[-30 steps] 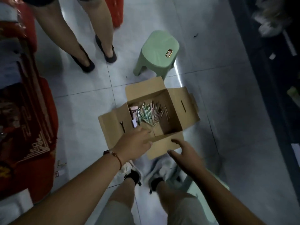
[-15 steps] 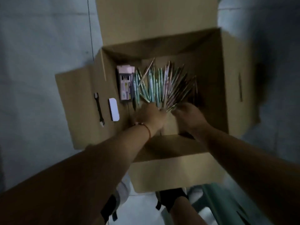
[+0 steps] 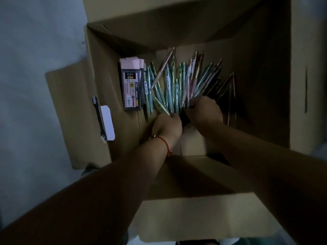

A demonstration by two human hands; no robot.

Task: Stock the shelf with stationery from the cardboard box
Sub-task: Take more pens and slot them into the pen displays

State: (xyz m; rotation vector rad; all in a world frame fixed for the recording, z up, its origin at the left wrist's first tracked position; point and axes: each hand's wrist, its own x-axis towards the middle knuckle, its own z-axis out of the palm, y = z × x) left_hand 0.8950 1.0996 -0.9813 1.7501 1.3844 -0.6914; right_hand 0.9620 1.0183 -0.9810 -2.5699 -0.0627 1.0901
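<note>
Left hand (image 3: 167, 125), red cord bracelet (image 3: 164, 143) at the wrist, reaching down into the open cardboard box (image 3: 256, 85), fingers curled round the near ends of the green-barrelled pens (image 3: 169, 89). Right hand (image 3: 203, 110) just beside it, touching or nearly so, fingers curled over the near ends of the same fanned bundle, on its pinker and darker side. Both forearms entering from the bottom edge and crossing the near flap (image 3: 203, 218), folded outward toward the viewer. Pens lying on the box floor, spread fanwise away from the two hands, tips pointing toward the far wall; one slim tan pencil (image 3: 163, 67) lying slantwise across the green pens. Further dark, thin pens (image 3: 230, 92) to the right of the right hand, in deep shadow, details not resolvable. Left of the fan, just beside the outermost green pen: dark rectangular packs with pink tops (image 3: 131, 84), printed label facing up, text too small to read apart from "200". Left flap (image 3: 70, 112) folded outward and flat, bearing a black slim tool-like item (image 3: 98, 117) and a white rounded card (image 3: 107, 122), the two touching or overlapping. Far flap (image 3: 177, 7) raised at the top edge. Pale floor (image 3: 35, 50) visible left of the box.
</note>
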